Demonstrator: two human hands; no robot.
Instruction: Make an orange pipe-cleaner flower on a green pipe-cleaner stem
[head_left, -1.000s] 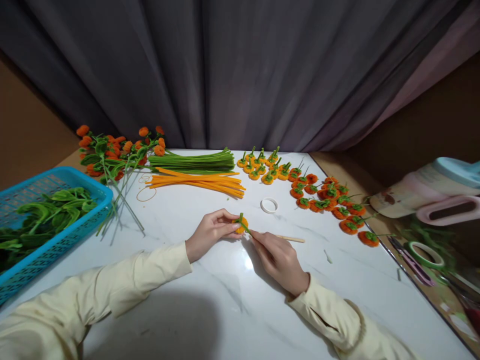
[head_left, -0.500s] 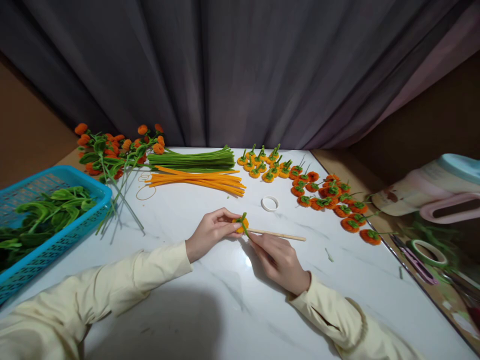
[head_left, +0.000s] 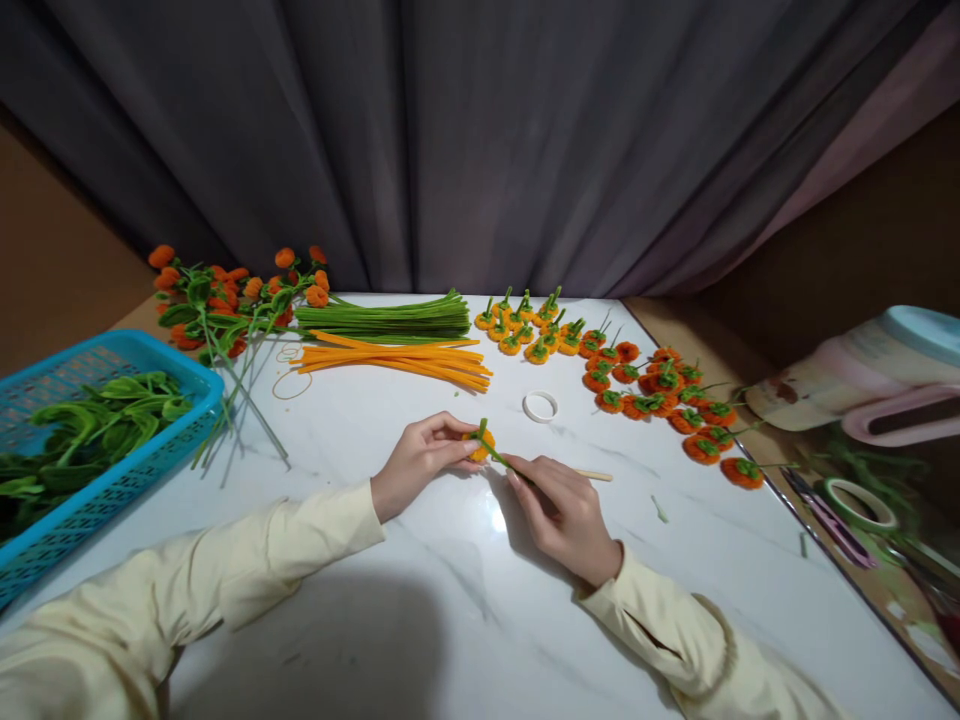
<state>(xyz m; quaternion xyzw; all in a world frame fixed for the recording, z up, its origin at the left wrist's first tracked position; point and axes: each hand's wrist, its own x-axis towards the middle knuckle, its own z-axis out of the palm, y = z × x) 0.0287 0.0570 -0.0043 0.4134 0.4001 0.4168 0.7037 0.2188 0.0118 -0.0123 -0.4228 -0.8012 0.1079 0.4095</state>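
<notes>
Pinched in the fingers of my left hand (head_left: 427, 458) is a small yellow-orange pipe-cleaner flower head (head_left: 484, 445). A green pipe cleaner (head_left: 495, 453) runs from its green centre toward my right hand (head_left: 564, 512), whose thumb and fingers close on that strip's other end. Behind the right hand lies a thin wooden stick (head_left: 596, 475), mostly covered by the fingers. A white ring (head_left: 540, 406) rests on the table beyond both hands.
Bundles of green pipe cleaners (head_left: 386, 320) and orange pipe cleaners (head_left: 397, 364) lie at the back. Finished-looking yellow heads (head_left: 536, 352) and orange heads (head_left: 701, 449) spread rightward. A blue basket (head_left: 206, 405) of leaves stands left. A tumbler (head_left: 817, 380) and green tape roll (head_left: 859, 505) are at right.
My right hand has shifted slightly right, drawing the green pipe cleaner out from the flower head. It now covers more of the wooden stick. My left hand stays nearly in place.
</notes>
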